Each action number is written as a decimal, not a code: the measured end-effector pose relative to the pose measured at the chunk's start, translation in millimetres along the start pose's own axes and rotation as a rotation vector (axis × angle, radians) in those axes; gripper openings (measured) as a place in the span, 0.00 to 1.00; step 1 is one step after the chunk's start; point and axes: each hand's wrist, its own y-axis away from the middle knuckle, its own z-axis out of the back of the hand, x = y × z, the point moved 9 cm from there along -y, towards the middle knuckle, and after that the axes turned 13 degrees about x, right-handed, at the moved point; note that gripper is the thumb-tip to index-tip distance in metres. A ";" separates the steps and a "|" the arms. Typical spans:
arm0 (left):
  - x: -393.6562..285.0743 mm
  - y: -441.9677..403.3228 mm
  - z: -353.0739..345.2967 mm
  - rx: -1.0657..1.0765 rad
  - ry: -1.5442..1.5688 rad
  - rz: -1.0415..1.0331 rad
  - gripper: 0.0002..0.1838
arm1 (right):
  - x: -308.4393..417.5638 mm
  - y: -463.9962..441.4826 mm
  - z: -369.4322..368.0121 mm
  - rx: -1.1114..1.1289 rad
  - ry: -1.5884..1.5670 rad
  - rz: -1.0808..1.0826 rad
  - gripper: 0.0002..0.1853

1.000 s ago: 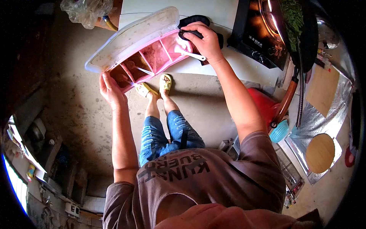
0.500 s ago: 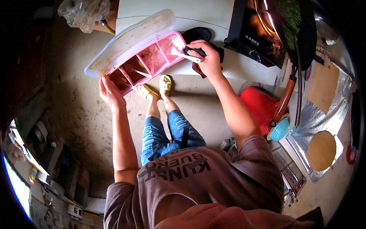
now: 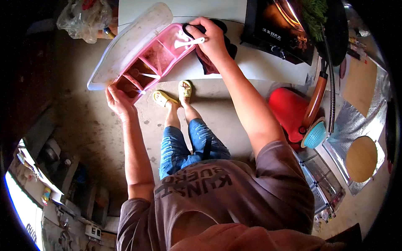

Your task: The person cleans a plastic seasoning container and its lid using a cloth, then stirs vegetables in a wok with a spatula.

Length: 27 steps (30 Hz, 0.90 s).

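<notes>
A long pink seasoning box (image 3: 179, 58) with several compartments is held up, its cloudy clear lid (image 3: 134, 39) swung open along the far side. My left hand (image 3: 121, 103) grips its left end, thumb over the rim. At the right end my right hand (image 3: 211, 39) is closed, with part of a dark cloth (image 3: 209, 65) at its fingertips against the rim. Beside those fingers a white spoon (image 3: 190, 42) rests over the edge of the white-powder compartment. Smaller spoons stand in the compartments of brown and reddish seasoning.
A white table (image 3: 268, 71) lies behind the box, bearing a black gas stove (image 3: 274, 35) and a wok with greens (image 3: 314, 16). To the right are a red bucket or stool (image 3: 284, 111) and a blue strainer (image 3: 315, 134). A plastic bag (image 3: 86, 19) sits at upper left.
My right hand has moved up and left to the box's right end, taking the dark cloth's edge along the rim. The box has shifted slightly left in view.
</notes>
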 end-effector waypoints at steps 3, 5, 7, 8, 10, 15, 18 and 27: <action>6.5 0.1 6.4 -0.009 0.031 0.011 0.13 | 8.3 15.3 2.6 -0.119 0.124 0.099 0.10; 4.0 2.3 5.9 0.001 -0.002 0.046 0.12 | 12.6 25.1 7.0 -0.242 0.104 0.154 0.07; 4.6 6.4 3.0 -0.031 0.011 0.067 0.12 | 8.4 32.0 2.7 -0.262 0.134 0.144 0.08; 9.8 5.7 6.1 -0.011 0.035 0.074 0.11 | 6.5 37.5 3.9 -0.325 0.137 0.119 0.07; 6.6 6.5 2.9 -0.066 0.032 0.034 0.11 | -1.6 43.6 1.1 -0.421 0.071 0.067 0.07; 7.7 11.5 4.0 -0.044 0.000 0.019 0.12 | -11.9 62.1 -10.6 -0.567 -0.011 -0.017 0.07; -6.4 18.0 -14.9 -0.106 0.075 0.012 0.10 | -32.7 65.2 -35.8 -0.548 -0.356 -0.054 0.06; 0.2 16.7 -11.9 -0.092 0.112 -0.072 0.15 | 1.9 70.6 -58.7 -0.397 -0.103 0.044 0.06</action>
